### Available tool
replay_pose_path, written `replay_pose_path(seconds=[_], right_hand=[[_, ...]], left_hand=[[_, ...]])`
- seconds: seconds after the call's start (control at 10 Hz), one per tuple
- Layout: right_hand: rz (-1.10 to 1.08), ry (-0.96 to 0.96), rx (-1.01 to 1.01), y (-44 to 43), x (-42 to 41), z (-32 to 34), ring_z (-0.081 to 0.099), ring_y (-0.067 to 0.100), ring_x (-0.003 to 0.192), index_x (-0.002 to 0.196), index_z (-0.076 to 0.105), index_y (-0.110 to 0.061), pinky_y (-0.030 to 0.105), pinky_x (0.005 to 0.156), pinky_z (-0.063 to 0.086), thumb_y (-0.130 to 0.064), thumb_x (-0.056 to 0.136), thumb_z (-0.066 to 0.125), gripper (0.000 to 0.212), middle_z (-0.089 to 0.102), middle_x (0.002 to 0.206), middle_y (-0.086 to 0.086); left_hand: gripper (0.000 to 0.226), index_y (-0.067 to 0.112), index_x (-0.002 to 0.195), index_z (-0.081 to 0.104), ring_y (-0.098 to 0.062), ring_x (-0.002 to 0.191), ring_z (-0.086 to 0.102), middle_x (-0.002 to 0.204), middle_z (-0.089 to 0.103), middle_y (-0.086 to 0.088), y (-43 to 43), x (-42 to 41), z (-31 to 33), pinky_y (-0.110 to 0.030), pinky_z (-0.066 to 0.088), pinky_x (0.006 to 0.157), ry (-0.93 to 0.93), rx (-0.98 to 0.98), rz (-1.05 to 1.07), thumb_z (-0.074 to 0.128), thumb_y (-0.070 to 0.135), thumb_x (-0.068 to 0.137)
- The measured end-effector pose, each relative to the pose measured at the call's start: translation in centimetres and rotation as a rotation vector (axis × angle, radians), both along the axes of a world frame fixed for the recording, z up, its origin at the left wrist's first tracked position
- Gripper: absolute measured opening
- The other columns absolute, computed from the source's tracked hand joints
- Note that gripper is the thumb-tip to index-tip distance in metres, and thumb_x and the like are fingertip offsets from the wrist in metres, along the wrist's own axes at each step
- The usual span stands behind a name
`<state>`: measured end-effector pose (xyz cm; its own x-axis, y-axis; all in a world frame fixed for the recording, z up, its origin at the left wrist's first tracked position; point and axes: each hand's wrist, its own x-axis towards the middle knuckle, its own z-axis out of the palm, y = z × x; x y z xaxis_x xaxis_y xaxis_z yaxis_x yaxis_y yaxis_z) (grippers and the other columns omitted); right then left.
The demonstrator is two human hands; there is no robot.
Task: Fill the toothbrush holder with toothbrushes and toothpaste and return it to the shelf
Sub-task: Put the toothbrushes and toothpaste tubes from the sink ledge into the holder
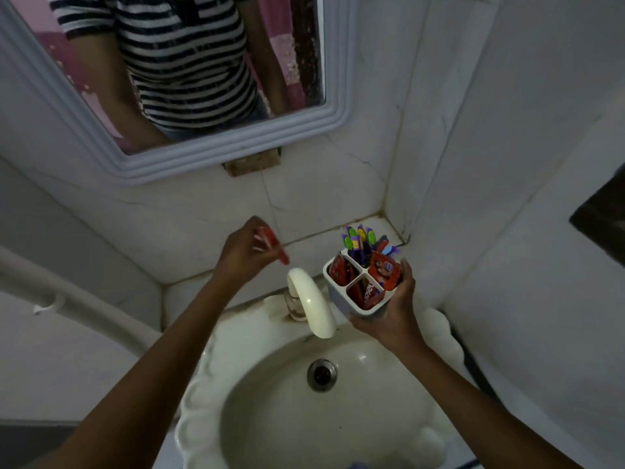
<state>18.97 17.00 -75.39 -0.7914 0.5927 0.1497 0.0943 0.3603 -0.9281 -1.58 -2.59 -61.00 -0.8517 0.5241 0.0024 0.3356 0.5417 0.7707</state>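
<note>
Over a cream washbasin (203, 384) in a white-tiled corner, a person steadies a four-compartment toothbrush holder (351, 304) in the right hand (392, 316), fingers wrapped around its outer wall and base so the open top faces up and toward the other hand. The holder hangs in the air just right of the curved tap (313, 301), lifted clear of the tiled shelf (368, 225) in the corner behind it, evidently so it can be loaded without reaching. Its rear compartment bristles with green and purple toothbrushes (356, 242); the other three each hold red toothpaste packets (384, 270), which stand upright and poke above the rim.

The left hand (245, 253) is closed on one more red toothpaste tube (274, 243), pinched near one end and blurred by motion, with its free end angled down toward the holder. It is near the holder but still apart from it, with the tap between them. Which compartment it is bound for cannot be told.

Judging by the crowded compartments, the filling stage looks close to done: this tube appears to be among the last items, and setting the holder back on the corner shelf remains. A mirror (236, 140) above reflects a striped shirt.
</note>
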Motion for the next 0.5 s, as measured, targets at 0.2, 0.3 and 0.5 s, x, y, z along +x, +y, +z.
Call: replay_pose_path(seconds=[0.2, 0.3, 0.5], right_hand=[[-0.04, 0.009, -0.05, 0.2, 0.6, -0.7, 0.045, 0.022, 0.149, 0.155, 0.005, -0.056, 0.001, 0.107, 0.036, -0.01, 0.061, 0.103, 0.144, 0.036, 0.168, 0.0], [-0.024, -0.004, -0.044, 0.1, -0.1, -0.1, 0.051, 0.02, 0.145, 0.16, 0.013, -0.045, 0.009, 0.111, 0.043, -0.014, 0.06, 0.105, 0.14, 0.042, 0.165, -0.001], [-0.046, -0.078, -0.002, 0.4, -0.6, -1.0, 0.056, 0.023, 0.143, 0.164, 0.007, -0.031, 0.047, 0.111, 0.056, -0.039, 0.049, 0.11, 0.155, 0.043, 0.159, 0.004]], left_hand=[[0.031, 0.014, 0.092, 0.054, -0.019, 0.078, 0.075, 0.088, 0.072, -0.006, 5.0, 4.9, 5.4, -0.031, 0.063, 0.069, -0.022, 0.196, -0.309, 0.08, 0.013, 0.075], [0.03, 0.016, 0.092, 0.057, -0.013, 0.075, 0.075, 0.089, 0.071, -0.001, 6.3, 6.4, 4.8, -0.037, 0.063, 0.07, -0.035, 0.069, -0.407, 0.081, 0.018, 0.074], [0.03, 0.025, 0.096, 0.067, -0.006, 0.084, 0.07, 0.093, 0.075, 0.008, 6.7, 7.5, 2.6, -0.04, 0.059, 0.079, 0.027, -0.113, -0.422, 0.08, 0.036, 0.072]])
